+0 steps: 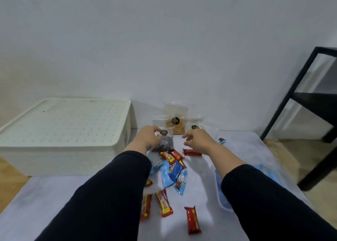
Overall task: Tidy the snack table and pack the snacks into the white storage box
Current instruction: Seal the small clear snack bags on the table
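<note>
The white storage box (60,136) stands at the left with its perforated lid on. Red and blue snack wrappers (173,169) lie scattered on the white table (54,204). Clear bags of crackers (176,124) lean against the wall at the back. My left hand (147,137) grips a clear bag of dark snacks (165,143) by its top. My right hand (198,140) hovers with fingers spread over a red bar (191,152), holding nothing.
A black metal shelf frame (310,104) stands at the right past the table edge. A blue plastic bag (221,195) lies under my right forearm. Wooden floor shows on both sides. The wall runs right behind the crackers.
</note>
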Available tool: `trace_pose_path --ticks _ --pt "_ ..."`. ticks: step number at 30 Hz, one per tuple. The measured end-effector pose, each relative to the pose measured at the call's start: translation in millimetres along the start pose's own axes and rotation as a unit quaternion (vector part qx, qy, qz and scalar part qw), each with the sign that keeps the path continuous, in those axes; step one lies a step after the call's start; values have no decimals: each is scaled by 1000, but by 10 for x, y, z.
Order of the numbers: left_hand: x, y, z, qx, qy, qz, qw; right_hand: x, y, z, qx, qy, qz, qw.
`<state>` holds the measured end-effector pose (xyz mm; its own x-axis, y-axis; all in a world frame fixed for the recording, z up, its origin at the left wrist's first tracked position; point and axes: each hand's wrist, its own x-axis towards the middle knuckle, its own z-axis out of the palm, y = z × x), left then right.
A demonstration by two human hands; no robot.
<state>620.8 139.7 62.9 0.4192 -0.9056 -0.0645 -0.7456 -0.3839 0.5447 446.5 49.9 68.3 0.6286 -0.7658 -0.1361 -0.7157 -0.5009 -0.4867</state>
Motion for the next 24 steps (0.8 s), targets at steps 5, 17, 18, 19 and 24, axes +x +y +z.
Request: trace_pose_path --ticks 5,17,18,19,24 --pt "729 -313 108 -43 19 -36 998 710 33 47 38 13 4 999" --pt "1640 -664 435 -210 43 -139 967 1843 80 400 156 98 82 979" --pt "1672 -673 455 -237 45 -143 960 1886 78 437 174 104 92 975" --pt "1695 -675 471 -263 49 -144 953 1924 79 474 193 110 99 970" --pt "1718 -695 540 -328 120 -119 929 1975 112 546 209 123 90 966"
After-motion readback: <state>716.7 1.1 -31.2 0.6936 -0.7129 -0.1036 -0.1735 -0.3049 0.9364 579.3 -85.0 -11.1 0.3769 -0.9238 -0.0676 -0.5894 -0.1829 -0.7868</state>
